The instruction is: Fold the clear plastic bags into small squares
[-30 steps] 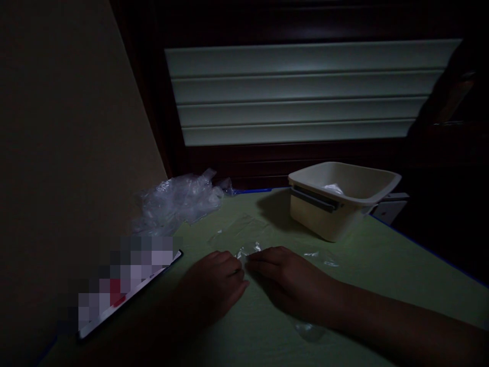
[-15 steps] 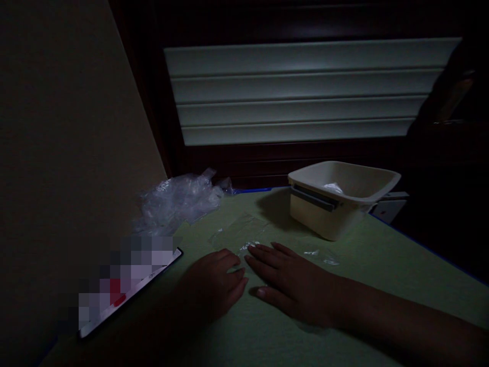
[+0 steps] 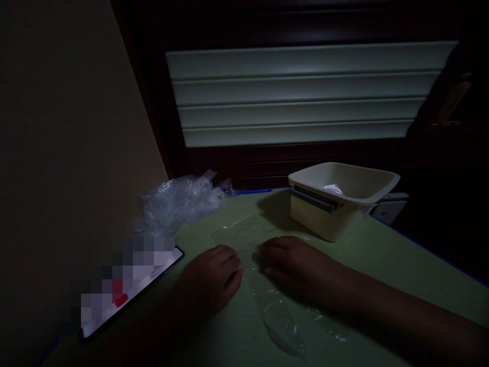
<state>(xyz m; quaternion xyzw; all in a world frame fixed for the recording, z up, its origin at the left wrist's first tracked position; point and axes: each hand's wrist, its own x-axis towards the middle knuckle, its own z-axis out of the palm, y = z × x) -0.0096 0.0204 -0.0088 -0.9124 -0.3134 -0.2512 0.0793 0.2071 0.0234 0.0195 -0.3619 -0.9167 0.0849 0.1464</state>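
Note:
A thin clear plastic bag (image 3: 280, 321) lies on the green tabletop (image 3: 389, 275), stretching from between my hands toward the front edge. My left hand (image 3: 214, 278) is closed, with curled fingers at the left side of the plastic; its fingertips seem to pinch the film. On the other side, my right hand (image 3: 288, 262) has its fingers bent down onto the plastic, and what they grip is too dark to make out. Another flat piece of clear film (image 3: 239, 229) is spread just behind my hands.
A heap of crumpled clear bags (image 3: 183, 199) sits at the back left. Nearer, a lit phone (image 3: 132, 290) lies beside the wall. At the back right stands a cream bin (image 3: 317, 216) with a grey handle and some plastic (image 3: 333, 189) inside.
My right hand has gone from flat with outstretched fingers to bent fingers, and moved slightly right. More of the clear bag now shows in front of it. My left hand has barely moved.

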